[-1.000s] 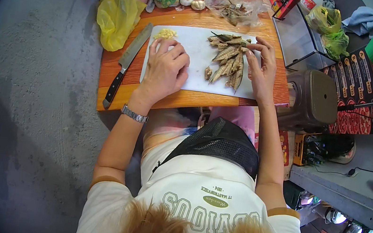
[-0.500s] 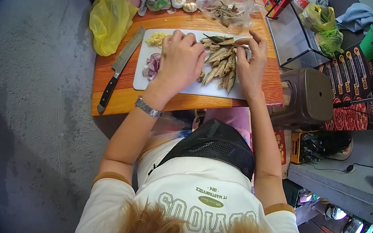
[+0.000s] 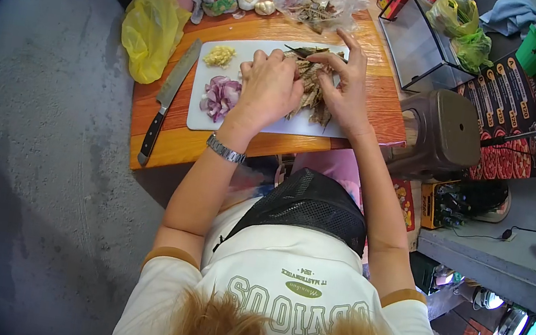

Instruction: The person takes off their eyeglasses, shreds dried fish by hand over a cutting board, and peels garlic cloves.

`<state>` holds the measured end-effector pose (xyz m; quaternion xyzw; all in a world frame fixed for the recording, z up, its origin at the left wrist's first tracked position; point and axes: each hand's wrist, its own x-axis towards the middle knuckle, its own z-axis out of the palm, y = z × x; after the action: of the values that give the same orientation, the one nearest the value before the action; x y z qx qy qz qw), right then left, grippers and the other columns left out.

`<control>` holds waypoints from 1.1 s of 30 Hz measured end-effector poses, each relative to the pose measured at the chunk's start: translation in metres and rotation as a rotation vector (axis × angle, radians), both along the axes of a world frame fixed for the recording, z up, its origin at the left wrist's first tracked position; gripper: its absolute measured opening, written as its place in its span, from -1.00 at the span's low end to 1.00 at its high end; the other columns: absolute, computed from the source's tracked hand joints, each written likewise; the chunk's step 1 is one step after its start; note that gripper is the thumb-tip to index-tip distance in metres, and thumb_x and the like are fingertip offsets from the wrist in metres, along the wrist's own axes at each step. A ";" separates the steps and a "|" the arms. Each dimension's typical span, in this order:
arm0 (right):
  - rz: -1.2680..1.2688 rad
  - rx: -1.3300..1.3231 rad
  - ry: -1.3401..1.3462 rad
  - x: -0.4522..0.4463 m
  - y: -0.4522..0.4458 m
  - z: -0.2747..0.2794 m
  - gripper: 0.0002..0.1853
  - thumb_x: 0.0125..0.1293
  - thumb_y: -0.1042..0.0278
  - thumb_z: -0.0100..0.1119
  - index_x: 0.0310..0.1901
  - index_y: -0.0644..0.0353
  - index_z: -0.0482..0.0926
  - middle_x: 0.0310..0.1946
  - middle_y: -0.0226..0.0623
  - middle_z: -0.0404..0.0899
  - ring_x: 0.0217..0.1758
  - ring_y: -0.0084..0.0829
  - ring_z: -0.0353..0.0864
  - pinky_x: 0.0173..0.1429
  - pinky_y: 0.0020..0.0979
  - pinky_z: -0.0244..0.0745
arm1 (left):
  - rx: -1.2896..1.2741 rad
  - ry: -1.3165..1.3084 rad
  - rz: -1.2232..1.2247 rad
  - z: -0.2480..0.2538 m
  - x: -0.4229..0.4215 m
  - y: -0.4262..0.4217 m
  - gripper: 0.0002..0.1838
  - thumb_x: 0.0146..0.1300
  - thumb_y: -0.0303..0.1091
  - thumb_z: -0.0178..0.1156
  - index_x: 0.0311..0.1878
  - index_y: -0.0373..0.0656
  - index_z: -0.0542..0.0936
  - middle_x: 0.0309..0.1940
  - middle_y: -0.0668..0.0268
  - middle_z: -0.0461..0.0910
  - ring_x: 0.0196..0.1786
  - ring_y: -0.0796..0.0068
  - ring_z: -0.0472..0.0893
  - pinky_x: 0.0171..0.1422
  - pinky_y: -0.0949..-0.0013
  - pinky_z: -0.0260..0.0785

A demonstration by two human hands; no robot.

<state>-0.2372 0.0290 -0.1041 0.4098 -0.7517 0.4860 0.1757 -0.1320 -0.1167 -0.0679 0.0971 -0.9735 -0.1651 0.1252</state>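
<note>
Split dried fish (image 3: 309, 81) lie in a brown pile on the right part of a white cutting board (image 3: 202, 122). My left hand (image 3: 271, 89), a metal watch on its wrist, is bent over the left side of the pile. Its fingers are curled and the fingertips hidden. From the right my right hand (image 3: 348, 86) reaches the fish, thumb and index finger apart around its edge, other fingers raised. Chopped garlic (image 3: 219, 56) and sliced red onion (image 3: 220, 97) form separate heaps at the board's left side.
A large knife (image 3: 170, 95) rests left of the board on the wooden table (image 3: 178, 148). Garlic bulbs (image 3: 264, 7) and a clear plastic bag (image 3: 322, 0) with fish scraps lie behind. A yellow bag (image 3: 153, 35) hangs at the left edge; a brown stool (image 3: 448, 131) stands right.
My left hand has shifted right and slightly down, uncovering more onion and garlic. My right hand has moved left, so both hands are closer together around the dried fish.
</note>
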 end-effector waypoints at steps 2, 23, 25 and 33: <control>0.009 0.058 0.030 -0.002 -0.001 0.002 -0.72 0.06 0.46 0.31 -0.14 0.01 0.78 0.49 0.05 0.32 0.63 0.17 0.13 0.69 0.07 -0.02 | -0.006 0.004 -0.003 0.003 0.000 -0.001 -0.77 0.23 -0.29 0.31 -0.12 -0.20 0.72 -0.02 0.10 0.64 0.14 0.01 0.54 0.20 -0.12 0.34; 0.122 0.535 0.326 -0.011 -0.025 0.040 -0.87 0.18 0.34 0.46 -0.22 0.00 0.75 0.50 -0.22 0.36 0.71 0.04 0.05 0.64 0.48 -0.22 | -0.078 0.171 0.067 0.058 0.038 -0.062 -0.84 0.31 -0.28 0.33 -0.27 -0.16 0.76 -0.17 0.15 0.69 0.00 0.04 0.63 0.15 0.00 0.44; 0.146 0.593 0.347 -0.010 -0.030 0.044 -0.86 0.15 0.37 0.46 -0.23 0.02 0.75 0.52 -0.21 0.35 0.72 0.06 0.02 0.64 0.51 -0.23 | -0.113 0.159 0.066 0.056 0.050 -0.064 -0.83 0.32 -0.26 0.33 -0.28 -0.15 0.76 -0.19 0.16 0.69 -0.01 0.04 0.63 0.12 0.01 0.45; 0.171 0.675 0.343 -0.010 -0.037 0.042 -0.87 0.13 0.41 0.46 -0.28 0.08 0.72 0.56 -0.21 0.30 0.75 0.09 -0.07 0.64 0.56 -0.26 | -0.034 0.218 0.093 0.030 0.056 -0.060 -0.85 0.30 -0.29 0.35 -0.28 -0.16 0.76 -0.22 0.15 0.68 -0.03 0.05 0.63 0.08 0.02 0.49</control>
<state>-0.2470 -0.0083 -0.0625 0.5809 -0.7923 0.1483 0.1130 -0.0764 -0.1763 -0.0380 0.1215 -0.9511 -0.1521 0.2396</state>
